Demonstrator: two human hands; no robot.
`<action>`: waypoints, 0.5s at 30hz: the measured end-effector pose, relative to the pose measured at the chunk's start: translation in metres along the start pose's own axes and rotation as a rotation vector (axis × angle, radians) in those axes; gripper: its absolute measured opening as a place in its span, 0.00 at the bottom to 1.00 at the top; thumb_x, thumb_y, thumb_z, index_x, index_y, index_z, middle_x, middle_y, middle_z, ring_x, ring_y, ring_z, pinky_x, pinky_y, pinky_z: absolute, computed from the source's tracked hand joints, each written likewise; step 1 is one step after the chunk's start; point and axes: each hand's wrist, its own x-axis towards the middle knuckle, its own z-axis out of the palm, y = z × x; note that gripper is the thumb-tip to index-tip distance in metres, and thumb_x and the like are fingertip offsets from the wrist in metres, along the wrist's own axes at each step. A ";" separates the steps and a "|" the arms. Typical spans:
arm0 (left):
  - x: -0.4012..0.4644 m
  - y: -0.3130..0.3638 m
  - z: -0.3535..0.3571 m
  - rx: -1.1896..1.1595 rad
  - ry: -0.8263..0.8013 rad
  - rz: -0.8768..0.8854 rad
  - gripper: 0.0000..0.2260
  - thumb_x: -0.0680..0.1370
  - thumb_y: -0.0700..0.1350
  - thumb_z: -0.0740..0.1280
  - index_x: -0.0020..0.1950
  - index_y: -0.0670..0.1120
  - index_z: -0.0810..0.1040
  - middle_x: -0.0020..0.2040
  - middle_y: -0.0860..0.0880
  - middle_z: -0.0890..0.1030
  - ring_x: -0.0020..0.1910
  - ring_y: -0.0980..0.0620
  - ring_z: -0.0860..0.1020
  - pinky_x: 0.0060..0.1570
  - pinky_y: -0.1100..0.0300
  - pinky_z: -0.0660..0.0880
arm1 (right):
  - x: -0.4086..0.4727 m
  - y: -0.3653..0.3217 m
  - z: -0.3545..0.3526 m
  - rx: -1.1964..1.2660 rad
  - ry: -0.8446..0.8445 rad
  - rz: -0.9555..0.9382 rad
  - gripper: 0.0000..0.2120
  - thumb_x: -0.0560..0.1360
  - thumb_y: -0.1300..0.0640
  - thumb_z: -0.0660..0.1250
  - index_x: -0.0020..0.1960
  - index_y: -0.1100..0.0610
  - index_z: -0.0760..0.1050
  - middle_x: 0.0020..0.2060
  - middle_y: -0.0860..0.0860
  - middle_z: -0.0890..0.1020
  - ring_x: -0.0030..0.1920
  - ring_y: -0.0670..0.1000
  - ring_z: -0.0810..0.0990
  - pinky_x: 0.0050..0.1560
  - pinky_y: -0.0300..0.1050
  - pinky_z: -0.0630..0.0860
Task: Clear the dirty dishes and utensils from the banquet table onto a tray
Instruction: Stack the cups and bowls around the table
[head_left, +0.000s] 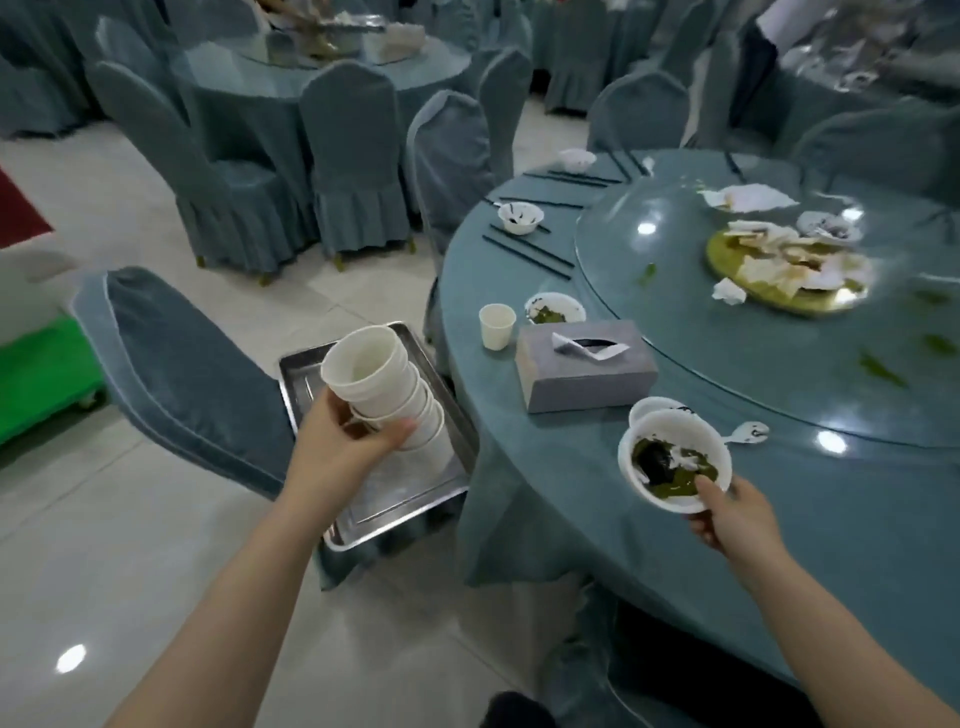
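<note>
Dishes are coming off in two lots: left hand is gripping a leaning cup stack over the tray, fingers curled round its lower cups; right hand is holding a dirty bowl at the worktop edge, thumb pinching over the rim, other fingers underneath, bowl nested on a second one by the look of it. Tray is sitting on a chair seat just beside the worktop. Step in hand, I'd say, is landing the stack, then bringing the bowl across. Keep the stack closer to upright while lowering it, set it toward one end so bowls have room. Bowl is carrying green-black leftovers, so keep it level and avoid the thumb slipping in. Remaining on the blue cloth: paper cup, small bowl, tissue box, spoon, black chopsticks, more bowls further round. Glass turntable is holding a gold plate with crumpled napkins and green scraps. Room is a banquet hall: covered chairs, more round tables, glossy tile floor.
</note>
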 end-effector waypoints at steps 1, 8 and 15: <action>0.011 -0.001 0.005 0.006 -0.027 0.011 0.25 0.65 0.40 0.79 0.58 0.53 0.74 0.51 0.59 0.81 0.47 0.66 0.80 0.41 0.74 0.74 | 0.003 -0.002 -0.001 0.003 0.037 0.024 0.03 0.78 0.57 0.61 0.49 0.54 0.73 0.32 0.57 0.79 0.27 0.51 0.73 0.29 0.44 0.72; 0.090 -0.011 0.044 0.002 -0.144 0.022 0.22 0.67 0.35 0.76 0.54 0.52 0.75 0.49 0.58 0.81 0.42 0.69 0.79 0.37 0.76 0.73 | 0.060 -0.004 -0.003 0.007 0.201 0.143 0.06 0.78 0.58 0.62 0.52 0.58 0.74 0.32 0.58 0.80 0.27 0.52 0.73 0.28 0.42 0.70; 0.164 -0.023 0.075 -0.006 -0.136 0.026 0.23 0.68 0.32 0.75 0.58 0.46 0.73 0.51 0.54 0.81 0.43 0.67 0.80 0.41 0.73 0.75 | 0.107 0.005 0.013 -0.409 0.195 0.124 0.07 0.75 0.60 0.62 0.52 0.58 0.73 0.33 0.55 0.80 0.26 0.53 0.79 0.27 0.40 0.69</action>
